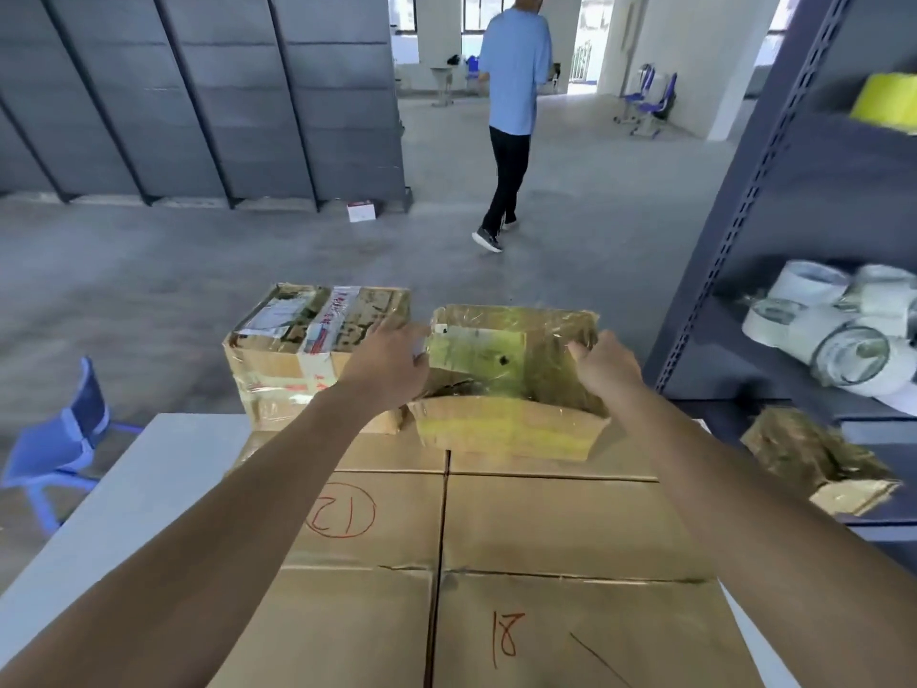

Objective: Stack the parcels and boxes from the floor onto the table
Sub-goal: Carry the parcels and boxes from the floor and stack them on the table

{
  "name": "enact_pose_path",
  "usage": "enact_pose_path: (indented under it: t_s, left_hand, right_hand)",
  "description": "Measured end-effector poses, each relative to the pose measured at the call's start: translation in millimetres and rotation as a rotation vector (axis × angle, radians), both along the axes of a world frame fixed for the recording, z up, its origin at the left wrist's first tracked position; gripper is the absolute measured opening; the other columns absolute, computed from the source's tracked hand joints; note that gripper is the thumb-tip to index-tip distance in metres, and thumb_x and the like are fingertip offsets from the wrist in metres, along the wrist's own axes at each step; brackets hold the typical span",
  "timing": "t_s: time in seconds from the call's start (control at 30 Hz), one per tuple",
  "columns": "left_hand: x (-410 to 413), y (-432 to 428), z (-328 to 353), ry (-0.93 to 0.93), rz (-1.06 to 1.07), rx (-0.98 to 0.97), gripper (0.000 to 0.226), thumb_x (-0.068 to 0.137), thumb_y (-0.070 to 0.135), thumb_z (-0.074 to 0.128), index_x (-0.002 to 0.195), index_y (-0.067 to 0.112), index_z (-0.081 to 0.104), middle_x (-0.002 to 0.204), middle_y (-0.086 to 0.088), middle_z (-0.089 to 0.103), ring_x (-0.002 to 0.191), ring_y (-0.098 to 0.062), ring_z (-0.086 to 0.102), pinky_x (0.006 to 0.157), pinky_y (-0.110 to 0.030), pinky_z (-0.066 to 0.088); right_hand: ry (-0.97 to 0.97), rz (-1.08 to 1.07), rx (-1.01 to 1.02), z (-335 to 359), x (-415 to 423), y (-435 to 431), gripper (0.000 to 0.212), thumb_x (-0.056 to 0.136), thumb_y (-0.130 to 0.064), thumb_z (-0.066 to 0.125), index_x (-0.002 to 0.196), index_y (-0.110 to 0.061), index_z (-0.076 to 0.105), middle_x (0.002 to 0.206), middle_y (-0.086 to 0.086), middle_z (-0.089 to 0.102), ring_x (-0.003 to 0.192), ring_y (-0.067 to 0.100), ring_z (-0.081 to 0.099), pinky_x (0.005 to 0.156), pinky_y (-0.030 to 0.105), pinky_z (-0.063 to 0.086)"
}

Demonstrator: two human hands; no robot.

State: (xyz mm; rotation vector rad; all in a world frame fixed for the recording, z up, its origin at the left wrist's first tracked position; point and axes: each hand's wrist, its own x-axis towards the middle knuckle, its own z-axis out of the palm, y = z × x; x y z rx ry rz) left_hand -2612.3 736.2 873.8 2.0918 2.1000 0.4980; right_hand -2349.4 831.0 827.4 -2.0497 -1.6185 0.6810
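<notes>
A small tape-wrapped cardboard box sits on top of large brown boxes stacked on the white table. My left hand grips its left side and my right hand grips its right edge. Just left of it stands another taped box with labels on top. The big boxes carry red numbers 12 and 18.
A person in a blue shirt walks away across the grey floor. Dark metal shelving at the right holds tape rolls and a crumpled parcel. A blue chair stands at the left. A small white box lies by the far racks.
</notes>
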Motion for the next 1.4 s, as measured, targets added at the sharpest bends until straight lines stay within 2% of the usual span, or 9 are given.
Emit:
enact_pose_path:
  t_s: [0.13,0.27,0.4,0.57,0.77,0.9,1.03,1.3,1.4]
  left_hand:
    - [-23,16,-13,0.042,-0.026,-0.038,0.045,0.097,0.033,0.042,0.141,0.024,0.042,0.148,-0.007,0.035,0.137,-0.031,0.032,0.109,-0.044,0.032]
    - [-40,21,-24,0.042,-0.043,-0.091,0.059,0.090,0.063,0.039,0.140,0.032,0.044,0.155,0.001,0.026,0.144,-0.025,0.018,0.114,-0.048,0.023]
    - [-47,24,-32,0.241,-0.104,-0.164,0.084,0.073,0.084,0.041,0.144,0.041,0.033,0.160,0.001,0.013,0.146,-0.029,0.012,0.114,-0.051,0.018]
    - [-51,28,-35,0.419,-0.135,-0.039,0.073,0.078,0.071,0.054,0.140,0.036,0.040,0.155,-0.003,0.023,0.137,-0.031,0.026,0.107,-0.049,0.030]
    - [-60,30,-50,0.434,-0.164,0.035,0.062,0.084,0.065,0.052,0.139,0.038,0.041,0.157,-0.002,0.019,0.137,-0.031,0.025,0.111,-0.050,0.022]
    - [-66,34,-54,0.448,-0.188,0.069,0.061,0.085,0.061,0.053,0.140,0.039,0.039,0.155,0.000,0.022,0.134,-0.029,0.028,0.110,-0.048,0.023]
    - [-66,37,-56,0.400,-0.155,0.108,0.053,0.088,0.056,0.052,0.137,0.037,0.044,0.149,0.006,0.033,0.130,-0.025,0.032,0.107,-0.042,0.024]
    - [-65,37,-60,0.246,-0.140,0.152,0.047,0.083,0.043,0.066,0.127,0.028,0.059,0.140,0.006,0.048,0.122,-0.025,0.038,0.103,-0.041,0.024]
    - [-65,35,-61,0.235,-0.136,0.194,0.043,0.080,0.038,0.071,0.121,0.024,0.065,0.135,0.003,0.054,0.118,-0.028,0.044,0.102,-0.044,0.029]
  right_hand:
    - [-0.001,0.016,-0.013,3,-13,15,0.042,0.103,-0.036,0.041,0.132,-0.005,0.045,0.117,0.015,0.058,0.076,0.019,0.052,0.052,0.029,0.030]
    - [0.003,0.091,-0.089,1,-21,22,0.017,0.101,-0.035,0.039,0.110,-0.022,0.037,0.095,0.007,0.043,0.079,0.023,0.050,0.057,0.029,0.034]
    - [0.014,0.078,-0.148,-6,-29,15,0.060,0.095,-0.042,0.052,0.144,-0.015,0.028,0.102,0.001,0.053,0.068,0.013,0.047,0.053,0.028,0.038]
    - [0.041,0.025,-0.013,-8,-35,28,0.049,0.099,-0.022,0.047,0.143,-0.009,0.031,0.120,0.013,0.055,0.082,0.022,0.052,0.054,0.030,0.036]
    - [0.029,0.008,0.040,-8,-43,32,0.032,0.099,-0.015,0.046,0.132,-0.015,0.045,0.117,0.009,0.053,0.074,0.015,0.048,0.050,0.027,0.034]
    - [0.042,-0.020,0.074,-7,-44,33,0.029,0.097,-0.009,0.046,0.125,-0.014,0.052,0.122,0.009,0.054,0.092,0.023,0.052,0.069,0.030,0.042]
    - [0.062,-0.038,0.084,-5,-46,34,0.032,0.095,-0.003,0.044,0.124,-0.014,0.055,0.122,0.009,0.055,0.093,0.023,0.053,0.068,0.029,0.040]
    - [-0.025,0.137,0.011,-3,-45,24,0.031,0.100,-0.035,0.042,0.125,-0.018,0.048,0.106,0.003,0.059,0.076,0.016,0.058,0.055,0.028,0.038]
    - [-0.238,0.272,0.110,-7,-53,14,0.045,0.099,-0.050,0.033,0.123,-0.018,0.053,0.129,0.008,0.050,0.108,0.026,0.056,0.081,0.037,0.048]
